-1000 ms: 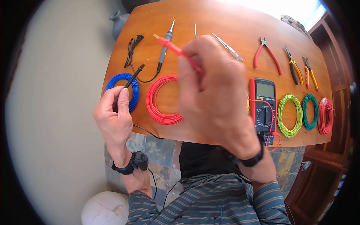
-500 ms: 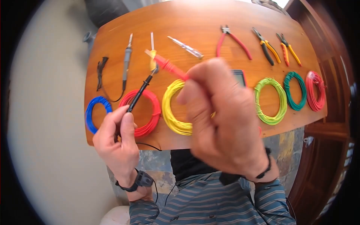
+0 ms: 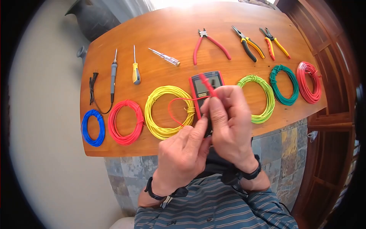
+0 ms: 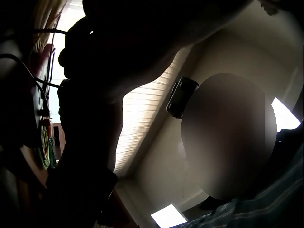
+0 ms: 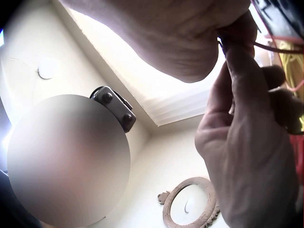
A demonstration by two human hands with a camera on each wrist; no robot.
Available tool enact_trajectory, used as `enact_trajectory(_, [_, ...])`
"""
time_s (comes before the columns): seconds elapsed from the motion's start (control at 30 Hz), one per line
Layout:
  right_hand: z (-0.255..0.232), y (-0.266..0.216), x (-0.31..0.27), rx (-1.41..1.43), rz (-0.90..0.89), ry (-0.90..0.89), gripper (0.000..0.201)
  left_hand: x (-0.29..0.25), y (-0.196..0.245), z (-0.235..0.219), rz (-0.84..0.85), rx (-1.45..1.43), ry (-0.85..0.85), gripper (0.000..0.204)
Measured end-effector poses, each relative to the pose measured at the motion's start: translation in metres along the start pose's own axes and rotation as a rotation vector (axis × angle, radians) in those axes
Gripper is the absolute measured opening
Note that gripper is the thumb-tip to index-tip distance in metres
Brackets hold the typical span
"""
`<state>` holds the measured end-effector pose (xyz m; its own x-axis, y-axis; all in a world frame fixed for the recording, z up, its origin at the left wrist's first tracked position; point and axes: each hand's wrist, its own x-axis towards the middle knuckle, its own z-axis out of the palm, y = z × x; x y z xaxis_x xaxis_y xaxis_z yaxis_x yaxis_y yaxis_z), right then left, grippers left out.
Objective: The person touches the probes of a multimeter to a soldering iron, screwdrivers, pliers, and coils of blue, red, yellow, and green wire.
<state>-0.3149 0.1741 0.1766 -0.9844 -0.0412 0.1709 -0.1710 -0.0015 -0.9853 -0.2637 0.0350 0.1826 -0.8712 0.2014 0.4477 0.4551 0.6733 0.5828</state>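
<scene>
Wooden table (image 3: 171, 26), warm brown, rounded edge, above a slate-tiled floor; contents laid out in two neat rows, apparently for easy reach.

Landmark: red-cased digital multimeter (image 3: 204, 82), lying flat at the table's near centre, partly hidden by the hands.

Right hand (image 3: 228, 126): raised just in front of the multimeter, fingers curled, pinching a red test probe (image 3: 207, 84) whose tip points over the meter's display. Its thin red lead (image 3: 173, 110) loops left of the multimeter across a yellow wire coil (image 3: 167, 112).

Left hand (image 3: 183, 154): just below and touching the right, fingers curled toward the same spot; whether it pinches anything cannot be told, as the fingertips are hidden.

Left of the multimeter: red wire coil (image 3: 126, 122), blue wire coil (image 3: 93, 128), yellow-handled screwdriver (image 3: 135, 70), grey soldering iron with black cord (image 3: 113, 74).

Right of it: lime-green wire coil (image 3: 259, 99), dark green wire coil (image 3: 284, 84), second red wire coil (image 3: 309, 82).

Beyond it: clear tester screwdriver (image 3: 164, 57), red-handled cutters (image 3: 209, 44), two further pliers (image 3: 259, 40).
</scene>
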Motion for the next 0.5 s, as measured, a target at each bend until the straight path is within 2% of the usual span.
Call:
enact_trajectory(0.1, [-0.028, -0.009, 0.009, 0.008, 0.036, 0.11, 0.009, -0.002, 0.003, 0.006, 0.03, -0.041, -0.067, 0.039])
enact_trajectory(0.23, [-0.07, 0.004, 0.025, -0.078, 0.023, 0.206, 0.009, -0.001, 0.007, 0.008, 0.008, -0.056, -0.055, 0.036])
enact_trajectory(0.3, [-0.083, 0.011, 0.033, -0.64, -0.066, 0.211, 0.006, -0.003, 0.006, 0.008, -0.006, -0.058, -0.035, 0.034])
enact_trajectory(0.33, [-0.087, 0.018, 0.037, -0.739, -0.093, 0.202, 0.009, -0.005, 0.006, 0.007, -0.02, -0.063, -0.02, 0.031])
enact_trajectory(0.5, [-0.097, 0.034, 0.046, -0.807, -0.063, 0.085, 0.009, -0.017, 0.016, -0.01, -0.083, -0.083, 0.016, 0.027])
